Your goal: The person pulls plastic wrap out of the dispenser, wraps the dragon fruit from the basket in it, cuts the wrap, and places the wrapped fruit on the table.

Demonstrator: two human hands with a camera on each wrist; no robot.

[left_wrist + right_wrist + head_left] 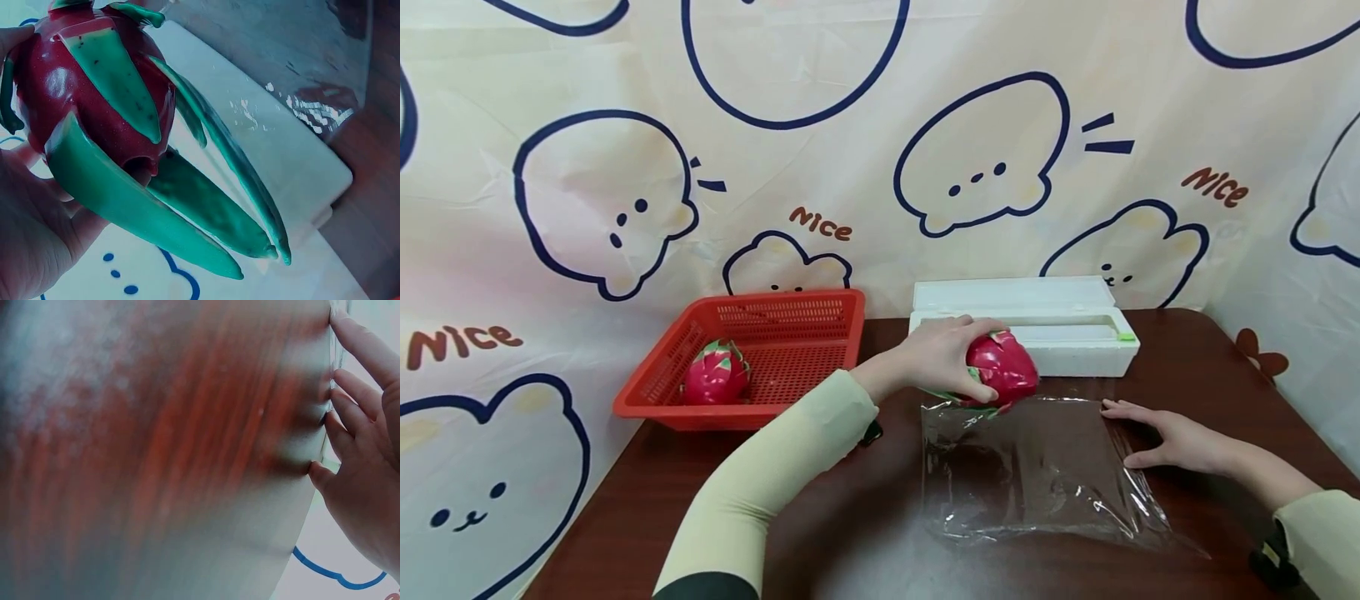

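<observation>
My left hand (pixel 946 354) grips a dragon fruit (pixel 1009 367), red with green leafy scales, above the far edge of a clear plastic bag (pixel 1037 475). In the left wrist view the long green scales hang out past the thumb and fingers that curl round the red dragon fruit (pixel 56 81). The bag lies flat on the dark wooden table. At the bag's right edge, the fingertips of my right hand (pixel 1176 442) rest with the fingers fairly straight. Seen from the right wrist, that hand (pixel 362 444) touches the surface with its fingertips.
A red plastic basket (pixel 827 408) at the left holds a second dragon fruit (pixel 717 375). Behind the bag stands a white box (pixel 1075 358) with a raised lid and a green tab. A printed cloth (pixel 865 167) hangs behind the table (pixel 850 533).
</observation>
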